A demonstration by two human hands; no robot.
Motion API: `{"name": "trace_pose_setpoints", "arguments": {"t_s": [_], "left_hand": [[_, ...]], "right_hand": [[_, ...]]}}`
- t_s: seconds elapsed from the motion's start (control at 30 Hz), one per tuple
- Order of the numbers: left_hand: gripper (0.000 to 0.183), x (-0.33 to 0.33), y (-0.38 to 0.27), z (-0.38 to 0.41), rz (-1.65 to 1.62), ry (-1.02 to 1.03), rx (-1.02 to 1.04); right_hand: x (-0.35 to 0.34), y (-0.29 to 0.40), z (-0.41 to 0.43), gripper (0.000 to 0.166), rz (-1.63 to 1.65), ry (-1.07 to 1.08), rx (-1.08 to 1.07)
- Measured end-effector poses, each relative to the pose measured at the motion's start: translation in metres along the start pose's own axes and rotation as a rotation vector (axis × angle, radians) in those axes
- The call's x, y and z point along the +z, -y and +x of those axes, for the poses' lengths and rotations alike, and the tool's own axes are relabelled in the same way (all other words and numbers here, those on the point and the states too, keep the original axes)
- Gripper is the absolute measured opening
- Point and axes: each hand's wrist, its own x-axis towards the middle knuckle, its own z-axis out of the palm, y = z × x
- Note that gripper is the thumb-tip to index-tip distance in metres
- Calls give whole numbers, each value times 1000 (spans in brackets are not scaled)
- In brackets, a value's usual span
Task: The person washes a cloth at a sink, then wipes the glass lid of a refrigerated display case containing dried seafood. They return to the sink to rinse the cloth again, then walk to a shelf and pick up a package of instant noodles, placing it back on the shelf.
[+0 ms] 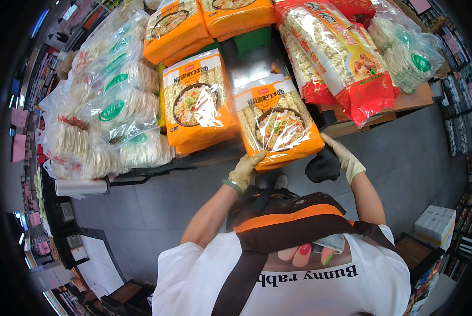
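A clear and orange bag of dried noodles (pixel 277 118) is tilted at the front edge of the display, with its lower end jutting out towards me. My left hand (pixel 246 168), in a pale glove, grips its lower left corner, thumb on top. At the lower right corner, the fingertips of my gloved right hand (pixel 342 154) touch the bag. A black cloth (pixel 323 165) hangs from the palm of that hand, though its gripped part is hidden. Just left of the held bag lies a matching noodle bag (pixel 196 102).
More orange noodle bags (pixel 177 29) lie farther back. Plastic bags of white dried noodles (pixel 113 106) fill the left side. Large red noodle bags (pixel 338 59) lie right on a wooden ledge (pixel 413 98). A plastic roll (pixel 81 187) sticks out front left. White foam boxes (pixel 434 226) stand at right.
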Motion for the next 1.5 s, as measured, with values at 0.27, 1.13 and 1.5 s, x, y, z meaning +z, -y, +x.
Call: {"name": "trace_pose_setpoints", "arguments": {"t_s": [0.27, 1.13, 1.5], "left_hand": [[55, 18, 24, -26, -20, 47, 114], [60, -9, 141, -152, 94, 29, 209], [57, -41, 208, -266, -412, 19, 348]], "right_hand": [[-29, -15, -14, 45, -141, 208, 40], [-9, -120, -117, 58, -391, 404, 58], [52, -145, -155, 49, -591, 424, -206]]}}
